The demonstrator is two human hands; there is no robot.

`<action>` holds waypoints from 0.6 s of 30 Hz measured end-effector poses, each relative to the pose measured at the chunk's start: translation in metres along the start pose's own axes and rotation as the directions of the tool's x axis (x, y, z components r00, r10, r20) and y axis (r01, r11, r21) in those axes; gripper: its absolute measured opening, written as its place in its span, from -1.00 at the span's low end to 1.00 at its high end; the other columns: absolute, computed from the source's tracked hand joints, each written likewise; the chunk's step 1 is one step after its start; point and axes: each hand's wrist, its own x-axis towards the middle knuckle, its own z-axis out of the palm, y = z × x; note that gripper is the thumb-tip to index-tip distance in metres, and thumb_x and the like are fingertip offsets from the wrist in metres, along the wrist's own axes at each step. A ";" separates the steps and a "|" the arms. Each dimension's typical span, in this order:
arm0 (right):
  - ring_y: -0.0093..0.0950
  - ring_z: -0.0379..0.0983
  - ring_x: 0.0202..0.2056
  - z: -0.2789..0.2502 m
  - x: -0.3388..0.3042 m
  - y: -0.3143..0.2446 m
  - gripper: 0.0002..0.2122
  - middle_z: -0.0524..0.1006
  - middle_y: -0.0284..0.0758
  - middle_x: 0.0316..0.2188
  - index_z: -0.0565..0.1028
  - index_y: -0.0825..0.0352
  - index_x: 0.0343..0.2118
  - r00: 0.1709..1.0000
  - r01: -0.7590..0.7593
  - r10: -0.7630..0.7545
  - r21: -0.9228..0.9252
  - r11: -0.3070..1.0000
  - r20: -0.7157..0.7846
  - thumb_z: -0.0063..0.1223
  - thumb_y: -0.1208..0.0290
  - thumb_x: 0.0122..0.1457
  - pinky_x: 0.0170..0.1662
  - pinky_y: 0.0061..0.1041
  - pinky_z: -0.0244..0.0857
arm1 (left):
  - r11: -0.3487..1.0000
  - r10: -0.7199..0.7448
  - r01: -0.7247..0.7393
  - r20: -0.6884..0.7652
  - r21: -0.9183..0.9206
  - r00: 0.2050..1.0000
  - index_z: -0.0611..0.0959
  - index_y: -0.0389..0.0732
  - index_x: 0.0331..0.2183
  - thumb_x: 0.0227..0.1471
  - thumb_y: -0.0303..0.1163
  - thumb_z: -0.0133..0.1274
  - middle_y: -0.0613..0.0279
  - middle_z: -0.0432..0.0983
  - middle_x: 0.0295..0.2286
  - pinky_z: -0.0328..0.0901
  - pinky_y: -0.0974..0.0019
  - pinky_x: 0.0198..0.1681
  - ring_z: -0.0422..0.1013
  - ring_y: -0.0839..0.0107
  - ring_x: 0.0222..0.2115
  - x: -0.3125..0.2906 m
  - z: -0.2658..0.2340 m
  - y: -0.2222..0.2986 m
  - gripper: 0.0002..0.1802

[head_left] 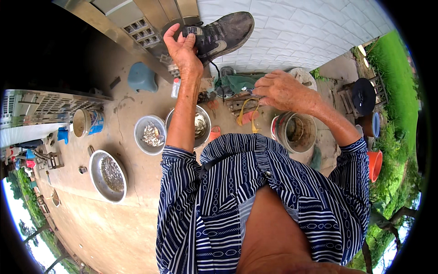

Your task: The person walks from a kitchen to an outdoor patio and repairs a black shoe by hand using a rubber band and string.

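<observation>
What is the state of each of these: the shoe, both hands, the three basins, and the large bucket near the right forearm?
Shoe: held up, lace dangling
Left hand: gripping the shoe
Right hand: fingers bent, grip unclear
Grey basin: uncovered, partly filled
Large metal basin: uncovered, partly filled
Half-hidden basin: uncovered, partly filled
Bucket: uncovered, stained inside

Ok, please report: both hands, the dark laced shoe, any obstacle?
Left hand grips dark laced shoe near its opening. Right hand: grip unclear. Black lace dangling; nothing seen blocking shoe.

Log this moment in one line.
left hand: holds dark shoe | right hand: by yellow strap, hold unclear | metal basin: on ground
</observation>
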 end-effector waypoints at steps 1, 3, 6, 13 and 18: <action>-0.40 0.37 -0.37 -0.011 0.008 0.000 -0.86 0.40 -0.35 -0.45 0.44 0.26 -0.41 0.996 -0.059 0.065 0.098 0.993 -0.065 -0.07 0.37 -0.03 -0.37 -0.45 0.26 | 1.000 0.006 -0.006 0.031 -0.019 1.000 0.21 -0.15 -0.15 -0.14 -0.70 -0.15 0.16 0.38 -0.39 0.22 0.55 -0.51 0.32 0.52 -0.47 0.000 0.001 0.003 -0.54; -0.42 0.36 -0.35 -0.027 0.025 0.000 -0.88 0.38 -0.39 -0.44 0.44 0.26 -0.41 0.962 -0.076 0.118 0.172 0.982 -0.247 -0.05 0.41 -0.05 -0.35 -0.47 0.27 | 0.999 -0.010 0.015 0.104 -0.047 0.995 0.19 -0.16 -0.13 -0.15 -0.70 -0.14 0.13 0.38 -0.38 0.26 0.50 -0.41 0.33 0.48 -0.44 -0.007 0.003 0.005 -0.52; -0.43 0.36 -0.36 -0.039 0.050 0.016 -0.87 0.37 -0.42 -0.43 0.43 0.27 -0.41 0.861 -0.008 0.026 0.038 0.999 -0.508 -0.03 0.45 -0.08 -0.36 -0.48 0.27 | 0.996 -0.044 0.063 0.258 -0.068 0.965 0.16 -0.16 -0.11 -0.15 -0.69 -0.13 0.08 0.37 -0.38 0.27 0.45 -0.33 0.33 0.44 -0.41 -0.015 0.019 0.007 -0.49; -0.50 0.31 -0.39 -0.018 0.060 0.020 -0.83 0.31 -0.41 -0.45 0.39 0.27 -0.46 0.850 -0.051 -0.039 -0.156 0.986 -0.526 0.08 0.47 -0.19 -0.37 -0.52 0.26 | 0.993 -0.118 0.120 0.359 0.018 0.926 0.16 -0.18 -0.10 -0.17 -0.70 -0.08 0.09 0.40 -0.45 0.30 0.50 -0.44 0.35 0.48 -0.49 -0.024 0.033 0.010 -0.45; -0.48 0.25 -0.41 -0.021 0.062 0.030 -0.86 0.27 -0.40 -0.48 0.36 0.27 -0.53 0.927 -0.012 0.012 0.000 1.000 -0.375 0.07 0.45 -0.20 -0.36 -0.53 0.18 | 0.961 -0.092 -0.050 0.484 0.274 0.870 0.17 -0.19 -0.11 -0.17 -0.72 -0.12 0.17 0.38 -0.50 0.26 0.55 -0.44 0.32 0.54 -0.49 -0.022 0.026 0.009 -0.46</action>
